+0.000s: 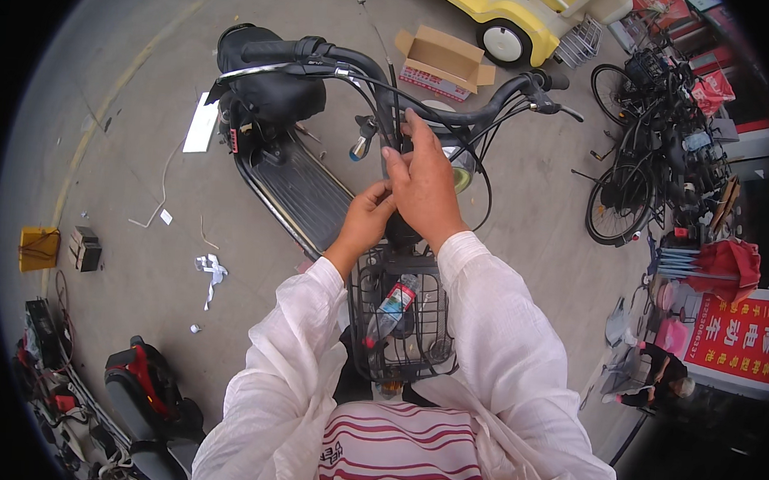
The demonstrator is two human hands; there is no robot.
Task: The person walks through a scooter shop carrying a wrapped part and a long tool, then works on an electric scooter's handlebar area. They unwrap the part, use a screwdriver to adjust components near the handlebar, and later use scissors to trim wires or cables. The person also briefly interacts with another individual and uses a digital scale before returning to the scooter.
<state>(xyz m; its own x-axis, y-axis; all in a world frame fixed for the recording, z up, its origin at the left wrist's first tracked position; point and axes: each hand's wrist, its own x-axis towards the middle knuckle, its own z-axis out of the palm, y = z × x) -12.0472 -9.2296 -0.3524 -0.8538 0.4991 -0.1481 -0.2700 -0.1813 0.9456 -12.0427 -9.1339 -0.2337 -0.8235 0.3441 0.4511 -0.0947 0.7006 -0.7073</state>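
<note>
An electric scooter's black handlebar (482, 115) stands ahead of me, its front facing me. My right hand (428, 190) is closed at the black cables (397, 110) below the bar, thumb and forefinger against them. Just below it my left hand (363, 226) is pinched, its fingertips touching the right hand; whatever they hold is hidden. Left of the fingers hangs a small lock-like part (363, 141) with a blue end. A round headlight (462, 176) shows partly behind my right hand. Under my wrists sits a black wire basket (440, 308) with a plastic bottle (392, 307) inside.
The scooter's black seat (271, 73) and footboard (305, 188) lie beyond the bar. An open cardboard box (441, 65) stands behind, near a yellow vehicle (544, 9). Parked bicycles (631, 179) and a person (660, 376) are at right; another scooter seat (137, 396) is at lower left.
</note>
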